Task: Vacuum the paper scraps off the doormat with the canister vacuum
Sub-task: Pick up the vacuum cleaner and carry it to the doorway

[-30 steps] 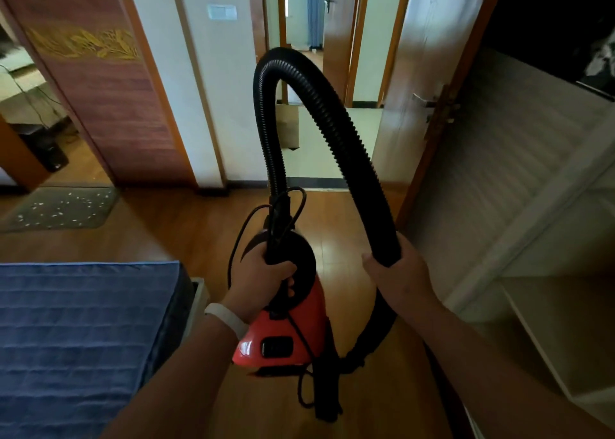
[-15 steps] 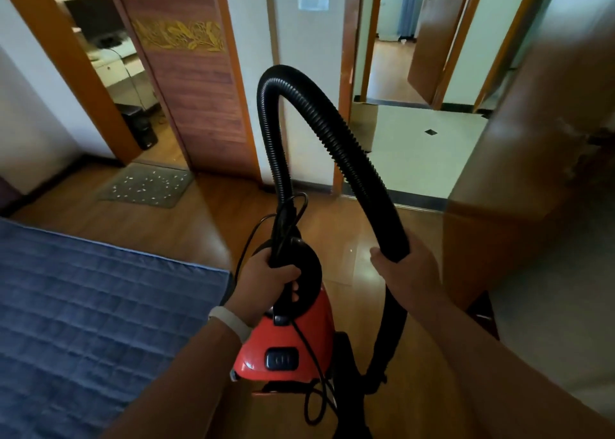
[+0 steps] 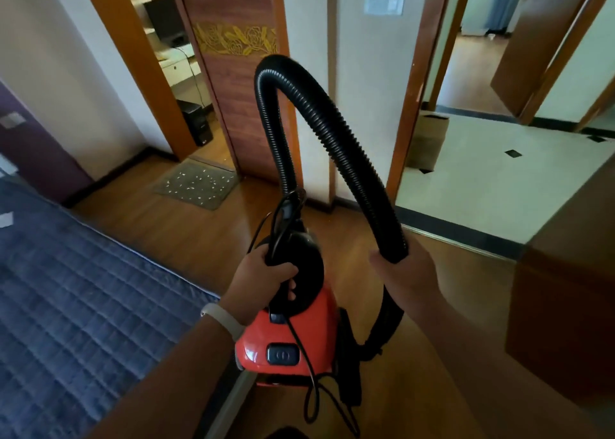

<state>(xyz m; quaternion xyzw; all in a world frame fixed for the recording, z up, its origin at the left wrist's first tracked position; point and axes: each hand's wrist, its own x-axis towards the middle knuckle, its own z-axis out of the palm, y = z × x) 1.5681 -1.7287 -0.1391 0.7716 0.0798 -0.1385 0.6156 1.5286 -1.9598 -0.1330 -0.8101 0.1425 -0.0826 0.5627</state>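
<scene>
Through the head camera, my left hand (image 3: 263, 277) curls its fingers round the black carry handle of the red canister vacuum (image 3: 293, 338). My right hand (image 3: 406, 272) wraps the ribbed hose (image 3: 332, 132) below its arch. The doormat (image 3: 196, 185), strewn with paper scraps (image 3: 199, 180), lies well beyond my left fingers. The canister is probably rigid and hefty, so the handle suits it. The hose is springy, and the dangling power cord (image 3: 309, 388) could snag.

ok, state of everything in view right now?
canister vacuum, carried by its handle
hose, arched upward
left hand, grips the vacuum handle
right hand, grips the hose
doormat, flat by the doorway
paper scraps, scattered on the doormat
</scene>
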